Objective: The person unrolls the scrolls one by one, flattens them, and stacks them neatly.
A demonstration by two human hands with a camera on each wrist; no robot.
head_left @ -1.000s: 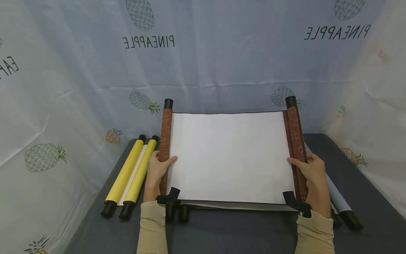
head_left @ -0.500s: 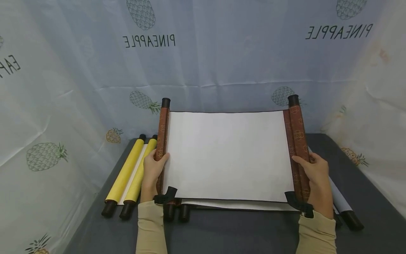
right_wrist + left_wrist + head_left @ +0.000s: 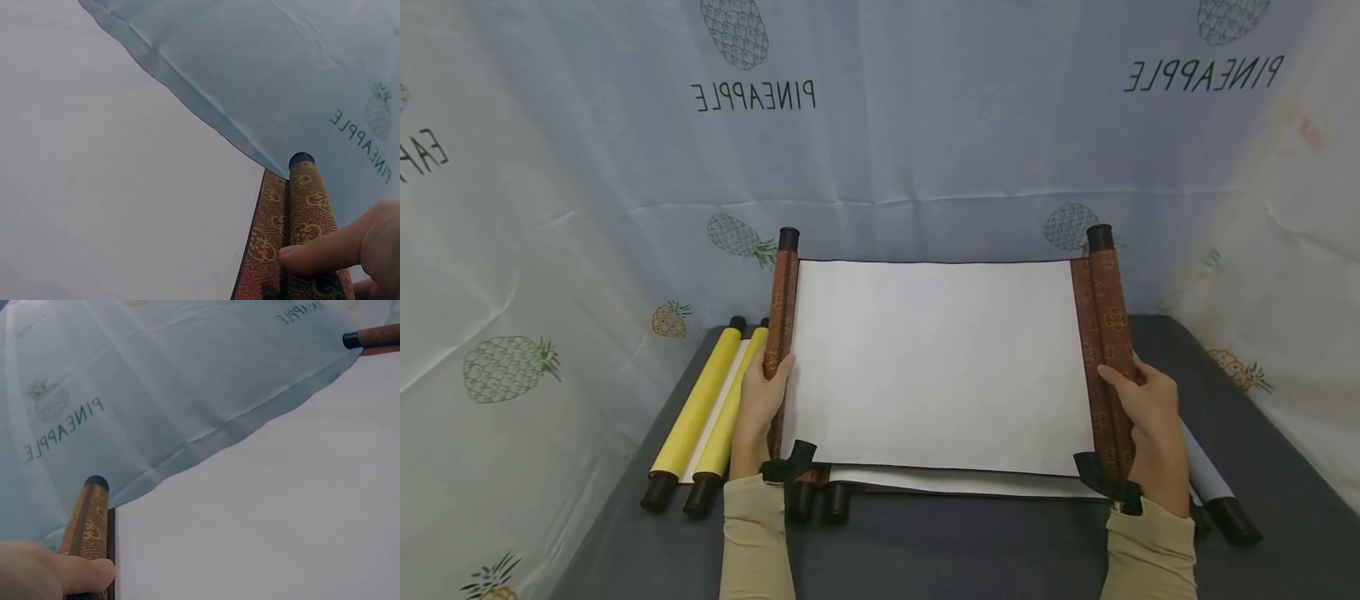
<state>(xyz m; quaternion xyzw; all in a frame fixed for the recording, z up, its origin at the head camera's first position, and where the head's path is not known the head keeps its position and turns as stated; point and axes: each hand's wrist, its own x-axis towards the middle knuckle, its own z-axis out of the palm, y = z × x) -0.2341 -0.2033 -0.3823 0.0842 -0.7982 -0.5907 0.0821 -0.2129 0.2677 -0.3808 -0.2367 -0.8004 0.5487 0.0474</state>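
Observation:
A hanging scroll [image 3: 936, 367] is held up, spread part way, its white face bare. My left hand [image 3: 760, 400] grips the brown patterned left roller [image 3: 780, 292], the thumb lying along its inner side. At the other end my right hand [image 3: 1152, 408] holds the thicker right roller [image 3: 1112, 317], thumb pressed on the brocade. Black caps tip both rollers. In the left wrist view, the left thumb [image 3: 87, 575] crosses the roller near the white sheet. The right wrist view shows a strip of brocade [image 3: 265, 237] beside the right roller. Fingers behind the rollers are hidden.
On the dark table [image 3: 940, 550], a yellow scroll [image 3: 696, 408] lies at left and a grey-blue scroll [image 3: 1206, 475] at right, partly behind my right arm. Below the held scroll, another scroll's dark roller ends [image 3: 837, 504] and white edge [image 3: 970, 481] show. A pineapple-print curtain [image 3: 925, 125] hangs behind.
My left hand has moved left and my right hand slightly right, drawing the rollers farther apart. More brown brocade shows beside the right roller, and the scroll has risen a little.

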